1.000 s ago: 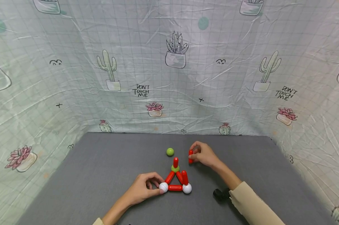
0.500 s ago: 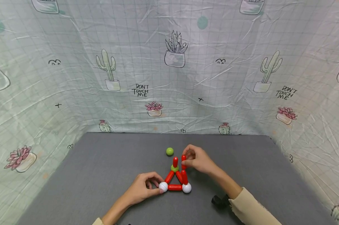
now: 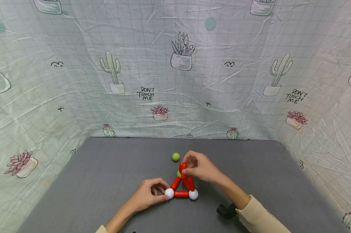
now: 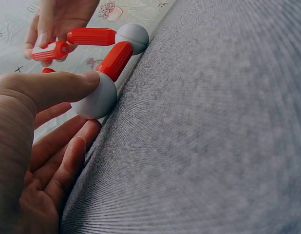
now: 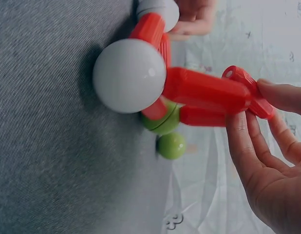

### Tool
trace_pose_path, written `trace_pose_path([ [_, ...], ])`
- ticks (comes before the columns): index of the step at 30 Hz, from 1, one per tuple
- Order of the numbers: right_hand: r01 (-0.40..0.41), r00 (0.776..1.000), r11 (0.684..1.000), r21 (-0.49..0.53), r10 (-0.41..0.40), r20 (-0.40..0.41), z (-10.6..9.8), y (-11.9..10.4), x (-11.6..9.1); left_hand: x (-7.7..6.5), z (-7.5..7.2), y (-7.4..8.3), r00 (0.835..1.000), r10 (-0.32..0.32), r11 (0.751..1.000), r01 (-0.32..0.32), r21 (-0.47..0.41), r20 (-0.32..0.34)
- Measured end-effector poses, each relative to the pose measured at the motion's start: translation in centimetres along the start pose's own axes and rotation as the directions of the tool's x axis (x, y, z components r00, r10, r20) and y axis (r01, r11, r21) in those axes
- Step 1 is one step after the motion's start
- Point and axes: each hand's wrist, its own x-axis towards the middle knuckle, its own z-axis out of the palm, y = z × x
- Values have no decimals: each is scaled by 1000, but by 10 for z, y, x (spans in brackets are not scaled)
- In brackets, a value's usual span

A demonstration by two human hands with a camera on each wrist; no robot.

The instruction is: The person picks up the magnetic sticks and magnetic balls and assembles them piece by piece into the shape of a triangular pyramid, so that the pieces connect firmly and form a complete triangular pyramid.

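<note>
On the grey surface lies a triangle of red rods joined by balls. At its left corner my left hand point(image 3: 149, 194) pinches a white ball point(image 3: 169, 193) between thumb and fingers. A second white ball point(image 3: 194, 194) forms the right corner and bears an upright red rod point(image 5: 204, 90). The far corner is a green ball point(image 5: 162, 119) with another upright red rod point(image 5: 201, 116). Above the triangle my right hand point(image 3: 203, 166) pinches a loose red rod point(image 5: 253, 92), held crosswise near the tops of the upright ones. Whether it touches them I cannot tell.
A loose green ball point(image 3: 175, 157) lies behind the triangle. Beside the right sleeve is a black device point(image 3: 226, 211). A plant-print cloth point(image 3: 134, 119) hangs behind the grey surface point(image 3: 120, 158) and along its sides.
My right hand has carried its red rod leftward from beside the triangle to over it, tilting the rod. The left hand has stayed on the white ball.
</note>
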Motion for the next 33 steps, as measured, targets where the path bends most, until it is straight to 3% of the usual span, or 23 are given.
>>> trace_pose_path([
  [7,55,997,996,-67,-50,66,8,-12,0,0,0,-1,1000,12,1000,-12,-1,2],
  [14,57,988,991,-121,-39,147,21,-15,1,2,0,-1,1000,-6,1000,6,-7,5],
  [23,97,984,978,-184,-66,168,33,-11,3,1,1,1,1000,-28,1000,28,-4,0],
  [33,107,983,972,-208,-72,168,32,-11,4,2,0,1,999,-38,999,38,-9,-2],
])
